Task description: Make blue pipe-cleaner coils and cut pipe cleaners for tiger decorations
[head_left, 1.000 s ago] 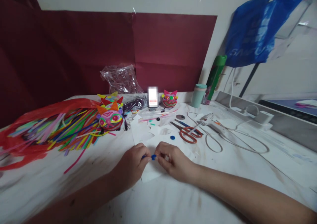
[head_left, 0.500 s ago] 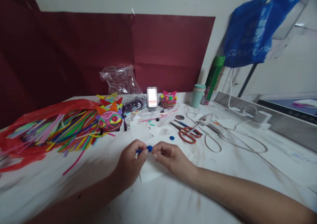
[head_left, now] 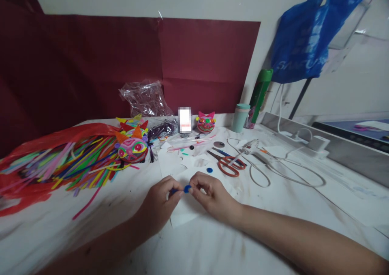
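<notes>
A blue pipe cleaner (head_left: 187,189), wound into a small coil at one end, is pinched between my two hands above white paper. My left hand (head_left: 162,202) grips its straight tail between thumb and forefinger. On the coil's right edge, the thumb and forefinger of my right hand (head_left: 212,194) are closed. A finished flat blue coil (head_left: 209,170) lies on the paper just beyond my right hand. Red-handled scissors (head_left: 229,165) lie past it to the right. Part of the held piece is hidden by my fingers.
Colourful pipe cleaners (head_left: 91,161) spill from a red plastic bag (head_left: 60,133) at the left. A decorated animal head (head_left: 133,148) stands beside them, and another one (head_left: 206,122) sits at the back. A white cable (head_left: 291,177), a green cup (head_left: 240,118) and a power strip (head_left: 316,147) are at the right.
The blue coil has shifted slightly down and right, and the right fingers now pinch its edge more closely. The camera view has moved a little.
</notes>
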Demonstrator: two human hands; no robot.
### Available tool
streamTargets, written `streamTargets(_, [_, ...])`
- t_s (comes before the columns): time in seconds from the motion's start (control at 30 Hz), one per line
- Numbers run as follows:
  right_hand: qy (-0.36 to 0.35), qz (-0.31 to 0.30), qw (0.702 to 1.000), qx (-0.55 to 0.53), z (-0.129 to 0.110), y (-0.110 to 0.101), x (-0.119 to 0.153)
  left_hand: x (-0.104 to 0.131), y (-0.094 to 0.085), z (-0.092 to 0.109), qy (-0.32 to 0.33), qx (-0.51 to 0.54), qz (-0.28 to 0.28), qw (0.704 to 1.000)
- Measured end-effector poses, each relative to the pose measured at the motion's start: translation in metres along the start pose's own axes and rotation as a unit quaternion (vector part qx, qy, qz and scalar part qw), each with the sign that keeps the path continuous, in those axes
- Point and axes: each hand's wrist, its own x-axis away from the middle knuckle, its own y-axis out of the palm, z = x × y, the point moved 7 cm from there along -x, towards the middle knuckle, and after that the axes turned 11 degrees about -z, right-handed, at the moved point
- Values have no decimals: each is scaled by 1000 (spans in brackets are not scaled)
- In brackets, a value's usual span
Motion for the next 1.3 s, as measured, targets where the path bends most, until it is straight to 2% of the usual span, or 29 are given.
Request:
streamTargets(0.17, [-38,-53,994,87,-12,5,4,1,6,2,26,-38,-46,998])
streamTargets(0.3, [-50,-94,990,93,-13,11,4,3,11,8,66,-69,-76,993])
streamTargets(0.37, [-30,-78,995,56,-9,9,3,2,8,8,61,-51,-53,995])
streamTargets(0.5, [18,-42,995,-86,5,10,0,2,-1,-2,0,21,37,999])
streamTargets(0.63, [34,-6,989,-143,11,12,2,4,3,-4,-13,31,56,998])
streamTargets(0.73, [22,2,994,-106,8,10,2,5,5,-2,-2,23,42,999])
streamTargets(0.9, [6,1,1000,5,-1,0,2,1,1,-3,-20,23,7,1000])
streamTargets(1.0, [-15,-23,998,60,-8,0,3,-1,-1,-1,-11,-5,-9,1000])
streamTargets(1.17, [-78,-83,985,126,-18,11,6,1,8,5,48,-67,-63,995])
streamTargets(1.3, [-73,-99,984,129,-17,13,5,2,12,6,53,-80,-85,992])
